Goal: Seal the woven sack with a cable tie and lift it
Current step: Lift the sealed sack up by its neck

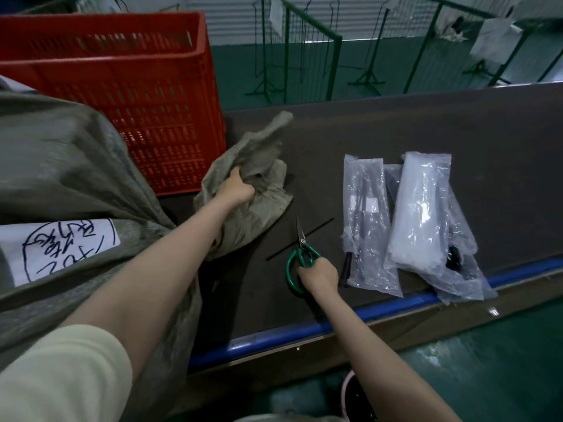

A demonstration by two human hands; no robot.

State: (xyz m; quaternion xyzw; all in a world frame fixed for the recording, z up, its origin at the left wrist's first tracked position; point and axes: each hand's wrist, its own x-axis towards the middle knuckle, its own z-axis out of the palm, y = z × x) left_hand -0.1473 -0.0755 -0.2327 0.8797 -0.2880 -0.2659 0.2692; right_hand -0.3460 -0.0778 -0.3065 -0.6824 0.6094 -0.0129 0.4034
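Note:
A bulky grey-green woven sack (70, 166) lies on the left of the dark table, with a white handwritten label (58, 248) on its side. My left hand (236, 188) is shut on the sack's bunched neck (259, 166), which sticks up and to the right. A loose black cable tie (316, 228) lies slanted on the table just right of the neck. Green-handled scissors (300, 257) rest across the tie with blades pointing away. My right hand (320, 277) grips their handles at the table's near side.
A red slotted plastic crate (128, 86) stands behind the sack. Clear plastic packs of cable ties (417, 220) lie on the right of the table (411, 126), overhanging its blue front edge (304, 328). Green metal racks (307, 50) stand on the floor beyond.

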